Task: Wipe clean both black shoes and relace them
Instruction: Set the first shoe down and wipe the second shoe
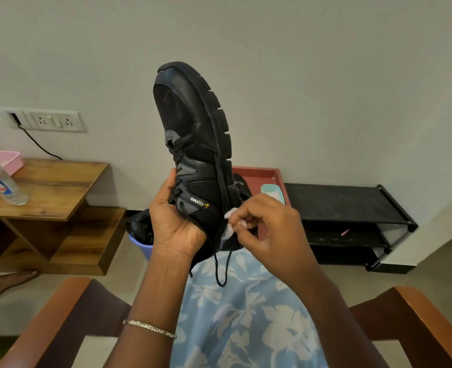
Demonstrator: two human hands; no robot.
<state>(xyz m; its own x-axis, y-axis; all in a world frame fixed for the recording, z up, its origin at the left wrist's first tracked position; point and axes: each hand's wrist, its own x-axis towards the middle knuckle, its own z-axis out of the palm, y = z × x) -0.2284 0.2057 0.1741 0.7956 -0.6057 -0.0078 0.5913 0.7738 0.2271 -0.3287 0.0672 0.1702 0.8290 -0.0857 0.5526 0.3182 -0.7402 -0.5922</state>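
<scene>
Black shoe [193, 120] held in the air above the lap, toe up, sole facing right. Left hand [175, 221] grips its laced midsection, fingers curled round it. Right hand [271, 227] pinches a small white wad [230, 214] against the heel collar. Lace ends [221, 272] hang loose below the heel. Behind it, on the red tray [256, 174], a dark form, probably the second shoe [242, 185], mostly hidden.
</scene>
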